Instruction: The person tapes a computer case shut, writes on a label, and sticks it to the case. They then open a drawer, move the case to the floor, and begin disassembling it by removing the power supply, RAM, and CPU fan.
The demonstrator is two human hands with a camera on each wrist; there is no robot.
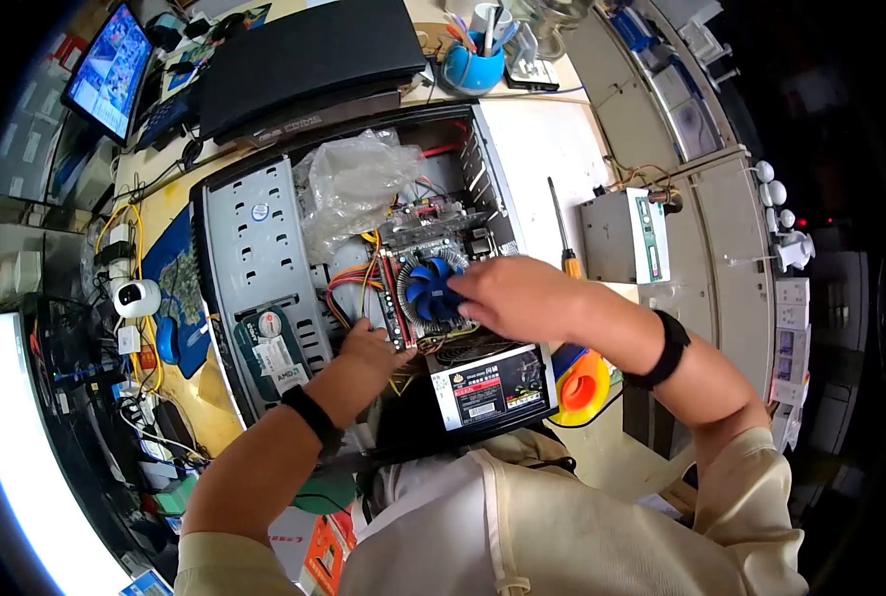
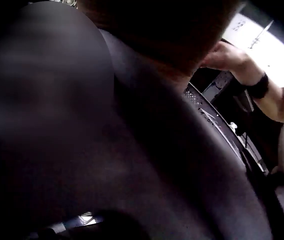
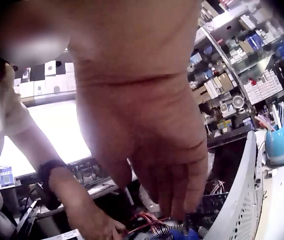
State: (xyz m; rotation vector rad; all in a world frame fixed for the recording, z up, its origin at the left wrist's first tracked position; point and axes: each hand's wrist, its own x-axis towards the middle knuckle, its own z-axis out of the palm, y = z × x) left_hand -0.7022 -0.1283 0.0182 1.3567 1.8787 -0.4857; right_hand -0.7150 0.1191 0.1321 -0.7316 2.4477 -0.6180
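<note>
An open computer case [image 1: 264,248] lies on its side in front of me, its motherboard showing. On the board sits a round CPU cooler with a blue fan [image 1: 429,290]. My right hand [image 1: 522,296] reaches over from the right, fingertips right at the fan's edge. In the right wrist view its fingers [image 3: 179,185] extend down above the cooler. My left hand [image 1: 369,360] is low inside the case, beside the board's edge and the red and yellow cables [image 1: 352,290]. Its fingertips are partly hidden; I cannot tell whether they pinch anything.
A crumpled clear plastic bag [image 1: 349,184] lies in the case. Near me is a labelled power supply [image 1: 493,389]. To the right are a screwdriver [image 1: 565,233], a metal box [image 1: 624,236] and a yellow-orange roll [image 1: 584,387]. A blue pen holder [image 1: 473,70] stands behind.
</note>
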